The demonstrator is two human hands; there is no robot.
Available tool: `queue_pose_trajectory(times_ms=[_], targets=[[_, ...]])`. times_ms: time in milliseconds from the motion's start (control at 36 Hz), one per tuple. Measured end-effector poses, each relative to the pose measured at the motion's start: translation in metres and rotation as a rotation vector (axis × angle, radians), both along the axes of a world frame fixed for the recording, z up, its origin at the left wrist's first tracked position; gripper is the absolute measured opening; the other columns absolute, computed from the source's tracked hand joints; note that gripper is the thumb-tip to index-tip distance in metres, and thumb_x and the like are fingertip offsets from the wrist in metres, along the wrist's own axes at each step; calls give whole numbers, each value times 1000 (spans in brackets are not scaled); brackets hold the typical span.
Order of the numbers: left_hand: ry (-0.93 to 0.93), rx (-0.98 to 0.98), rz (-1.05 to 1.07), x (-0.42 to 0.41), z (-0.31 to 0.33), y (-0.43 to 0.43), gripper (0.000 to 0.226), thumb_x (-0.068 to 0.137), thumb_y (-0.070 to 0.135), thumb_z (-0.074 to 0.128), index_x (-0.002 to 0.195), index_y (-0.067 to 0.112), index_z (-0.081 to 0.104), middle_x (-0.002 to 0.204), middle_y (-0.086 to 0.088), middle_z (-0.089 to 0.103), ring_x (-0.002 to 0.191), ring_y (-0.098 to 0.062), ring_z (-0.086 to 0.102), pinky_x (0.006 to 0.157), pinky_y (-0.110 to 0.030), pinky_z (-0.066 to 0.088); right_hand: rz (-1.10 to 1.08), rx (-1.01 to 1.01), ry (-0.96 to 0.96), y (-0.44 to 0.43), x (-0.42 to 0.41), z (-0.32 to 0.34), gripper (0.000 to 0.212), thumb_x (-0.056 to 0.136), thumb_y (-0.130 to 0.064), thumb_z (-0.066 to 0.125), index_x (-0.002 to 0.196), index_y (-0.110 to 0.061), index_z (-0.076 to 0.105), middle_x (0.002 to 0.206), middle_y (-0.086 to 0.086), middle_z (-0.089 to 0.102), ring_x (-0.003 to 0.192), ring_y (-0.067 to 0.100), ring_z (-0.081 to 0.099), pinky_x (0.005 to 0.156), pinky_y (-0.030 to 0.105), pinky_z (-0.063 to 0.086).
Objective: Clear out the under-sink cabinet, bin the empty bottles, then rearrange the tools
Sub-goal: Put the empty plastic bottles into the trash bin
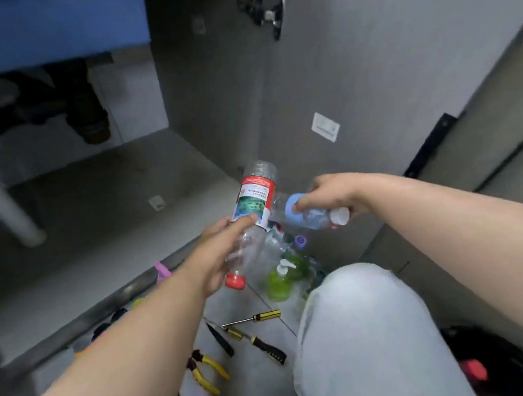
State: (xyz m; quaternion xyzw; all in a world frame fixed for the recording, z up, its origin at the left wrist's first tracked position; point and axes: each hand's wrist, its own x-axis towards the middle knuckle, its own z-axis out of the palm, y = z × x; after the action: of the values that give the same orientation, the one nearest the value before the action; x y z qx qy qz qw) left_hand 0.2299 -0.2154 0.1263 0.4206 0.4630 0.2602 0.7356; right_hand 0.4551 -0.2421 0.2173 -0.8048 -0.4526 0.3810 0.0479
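My left hand (219, 255) grips a clear plastic bottle with a red-and-green label (253, 200) and a red cap, held tilted with its base pointing away from me. My right hand (325, 196) holds a smaller clear bottle with a light blue label (293, 213) and a white cap, lying sideways. The two bottles touch in front of the open under-sink cabinet (100, 203). On the floor below them stand a green pump bottle (283, 278) and other bottles. Yellow-handled pliers (207, 370) and screwdrivers (254, 332) lie on the tiles.
Black drain pipes (35, 120) and a white pipe (4, 207) hang inside the cabinet. The open grey cabinet door (385, 58) stands to the right. My knee in light trousers (367, 335) fills the lower middle. A dark bag with something red (475, 369) sits at lower right.
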Motion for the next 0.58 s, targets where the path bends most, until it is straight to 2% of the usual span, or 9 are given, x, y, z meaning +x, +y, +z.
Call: queue_pose_trajectory(times_ms=[83, 194, 250, 306, 361, 417, 500, 583], targets=[[91, 85, -166, 16, 32, -12, 36, 81, 37, 79, 114, 25, 73, 86, 4, 77, 65, -8, 70, 54, -23, 51, 43, 32, -118, -45, 19, 28, 50, 76, -48, 71, 105, -8, 61, 90, 19, 76, 64, 31, 70, 63, 38, 54], [217, 189, -446, 44, 66, -36, 31, 82, 36, 79, 110, 26, 75, 90, -2, 76, 65, -10, 68, 57, -26, 54, 156, -68, -320, -106, 50, 56, 51, 71, -56, 66, 105, -20, 54, 76, 5, 76, 76, 25, 74, 72, 36, 56], [282, 247, -552, 62, 78, -50, 28, 81, 36, 79, 108, 26, 75, 83, -1, 74, 59, -9, 67, 51, -25, 53, 193, -131, -382, -136, 63, 68, 49, 72, -53, 65, 105, -18, 59, 75, 3, 74, 68, 25, 70, 69, 34, 54], [410, 389, -632, 81, 84, -62, 29, 79, 39, 80, 107, 29, 75, 89, 2, 74, 66, -10, 70, 49, -23, 52, 190, -199, -392, -167, 76, 76, 43, 75, -47, 65, 105, -15, 64, 73, 6, 74, 56, 23, 62, 60, 29, 48], [553, 556, -716, 101, 87, -74, 36, 77, 46, 80, 109, 31, 72, 97, 4, 73, 80, -12, 72, 51, -22, 54, 174, -255, -369, -196, 88, 82, 41, 79, -42, 64, 108, -13, 65, 78, 9, 74, 57, 23, 61, 57, 26, 43], [611, 627, -772, 119, 89, -87, 41, 75, 54, 80, 107, 31, 71, 96, 4, 73, 82, -15, 72, 57, -25, 57, 133, -282, -320, -224, 100, 82, 38, 80, -37, 64, 109, -13, 66, 66, 5, 69, 59, 23, 61, 56, 26, 40], [588, 620, -806, 142, 87, -112, 50, 68, 66, 79, 101, 29, 72, 94, 3, 74, 82, -18, 73, 71, -32, 61, 43, -283, -278, -259, 119, 72, 34, 79, -36, 73, 108, -21, 64, 57, -6, 67, 58, 22, 62, 54, 24, 40], [491, 512, -790, 161, 78, -136, 52, 67, 65, 82, 99, 25, 74, 89, 1, 76, 71, -15, 73, 61, -29, 59, -37, -276, -206, -288, 132, 52, 41, 74, -39, 85, 107, -25, 66, 80, -7, 70, 56, 16, 66, 53, 21, 46]])
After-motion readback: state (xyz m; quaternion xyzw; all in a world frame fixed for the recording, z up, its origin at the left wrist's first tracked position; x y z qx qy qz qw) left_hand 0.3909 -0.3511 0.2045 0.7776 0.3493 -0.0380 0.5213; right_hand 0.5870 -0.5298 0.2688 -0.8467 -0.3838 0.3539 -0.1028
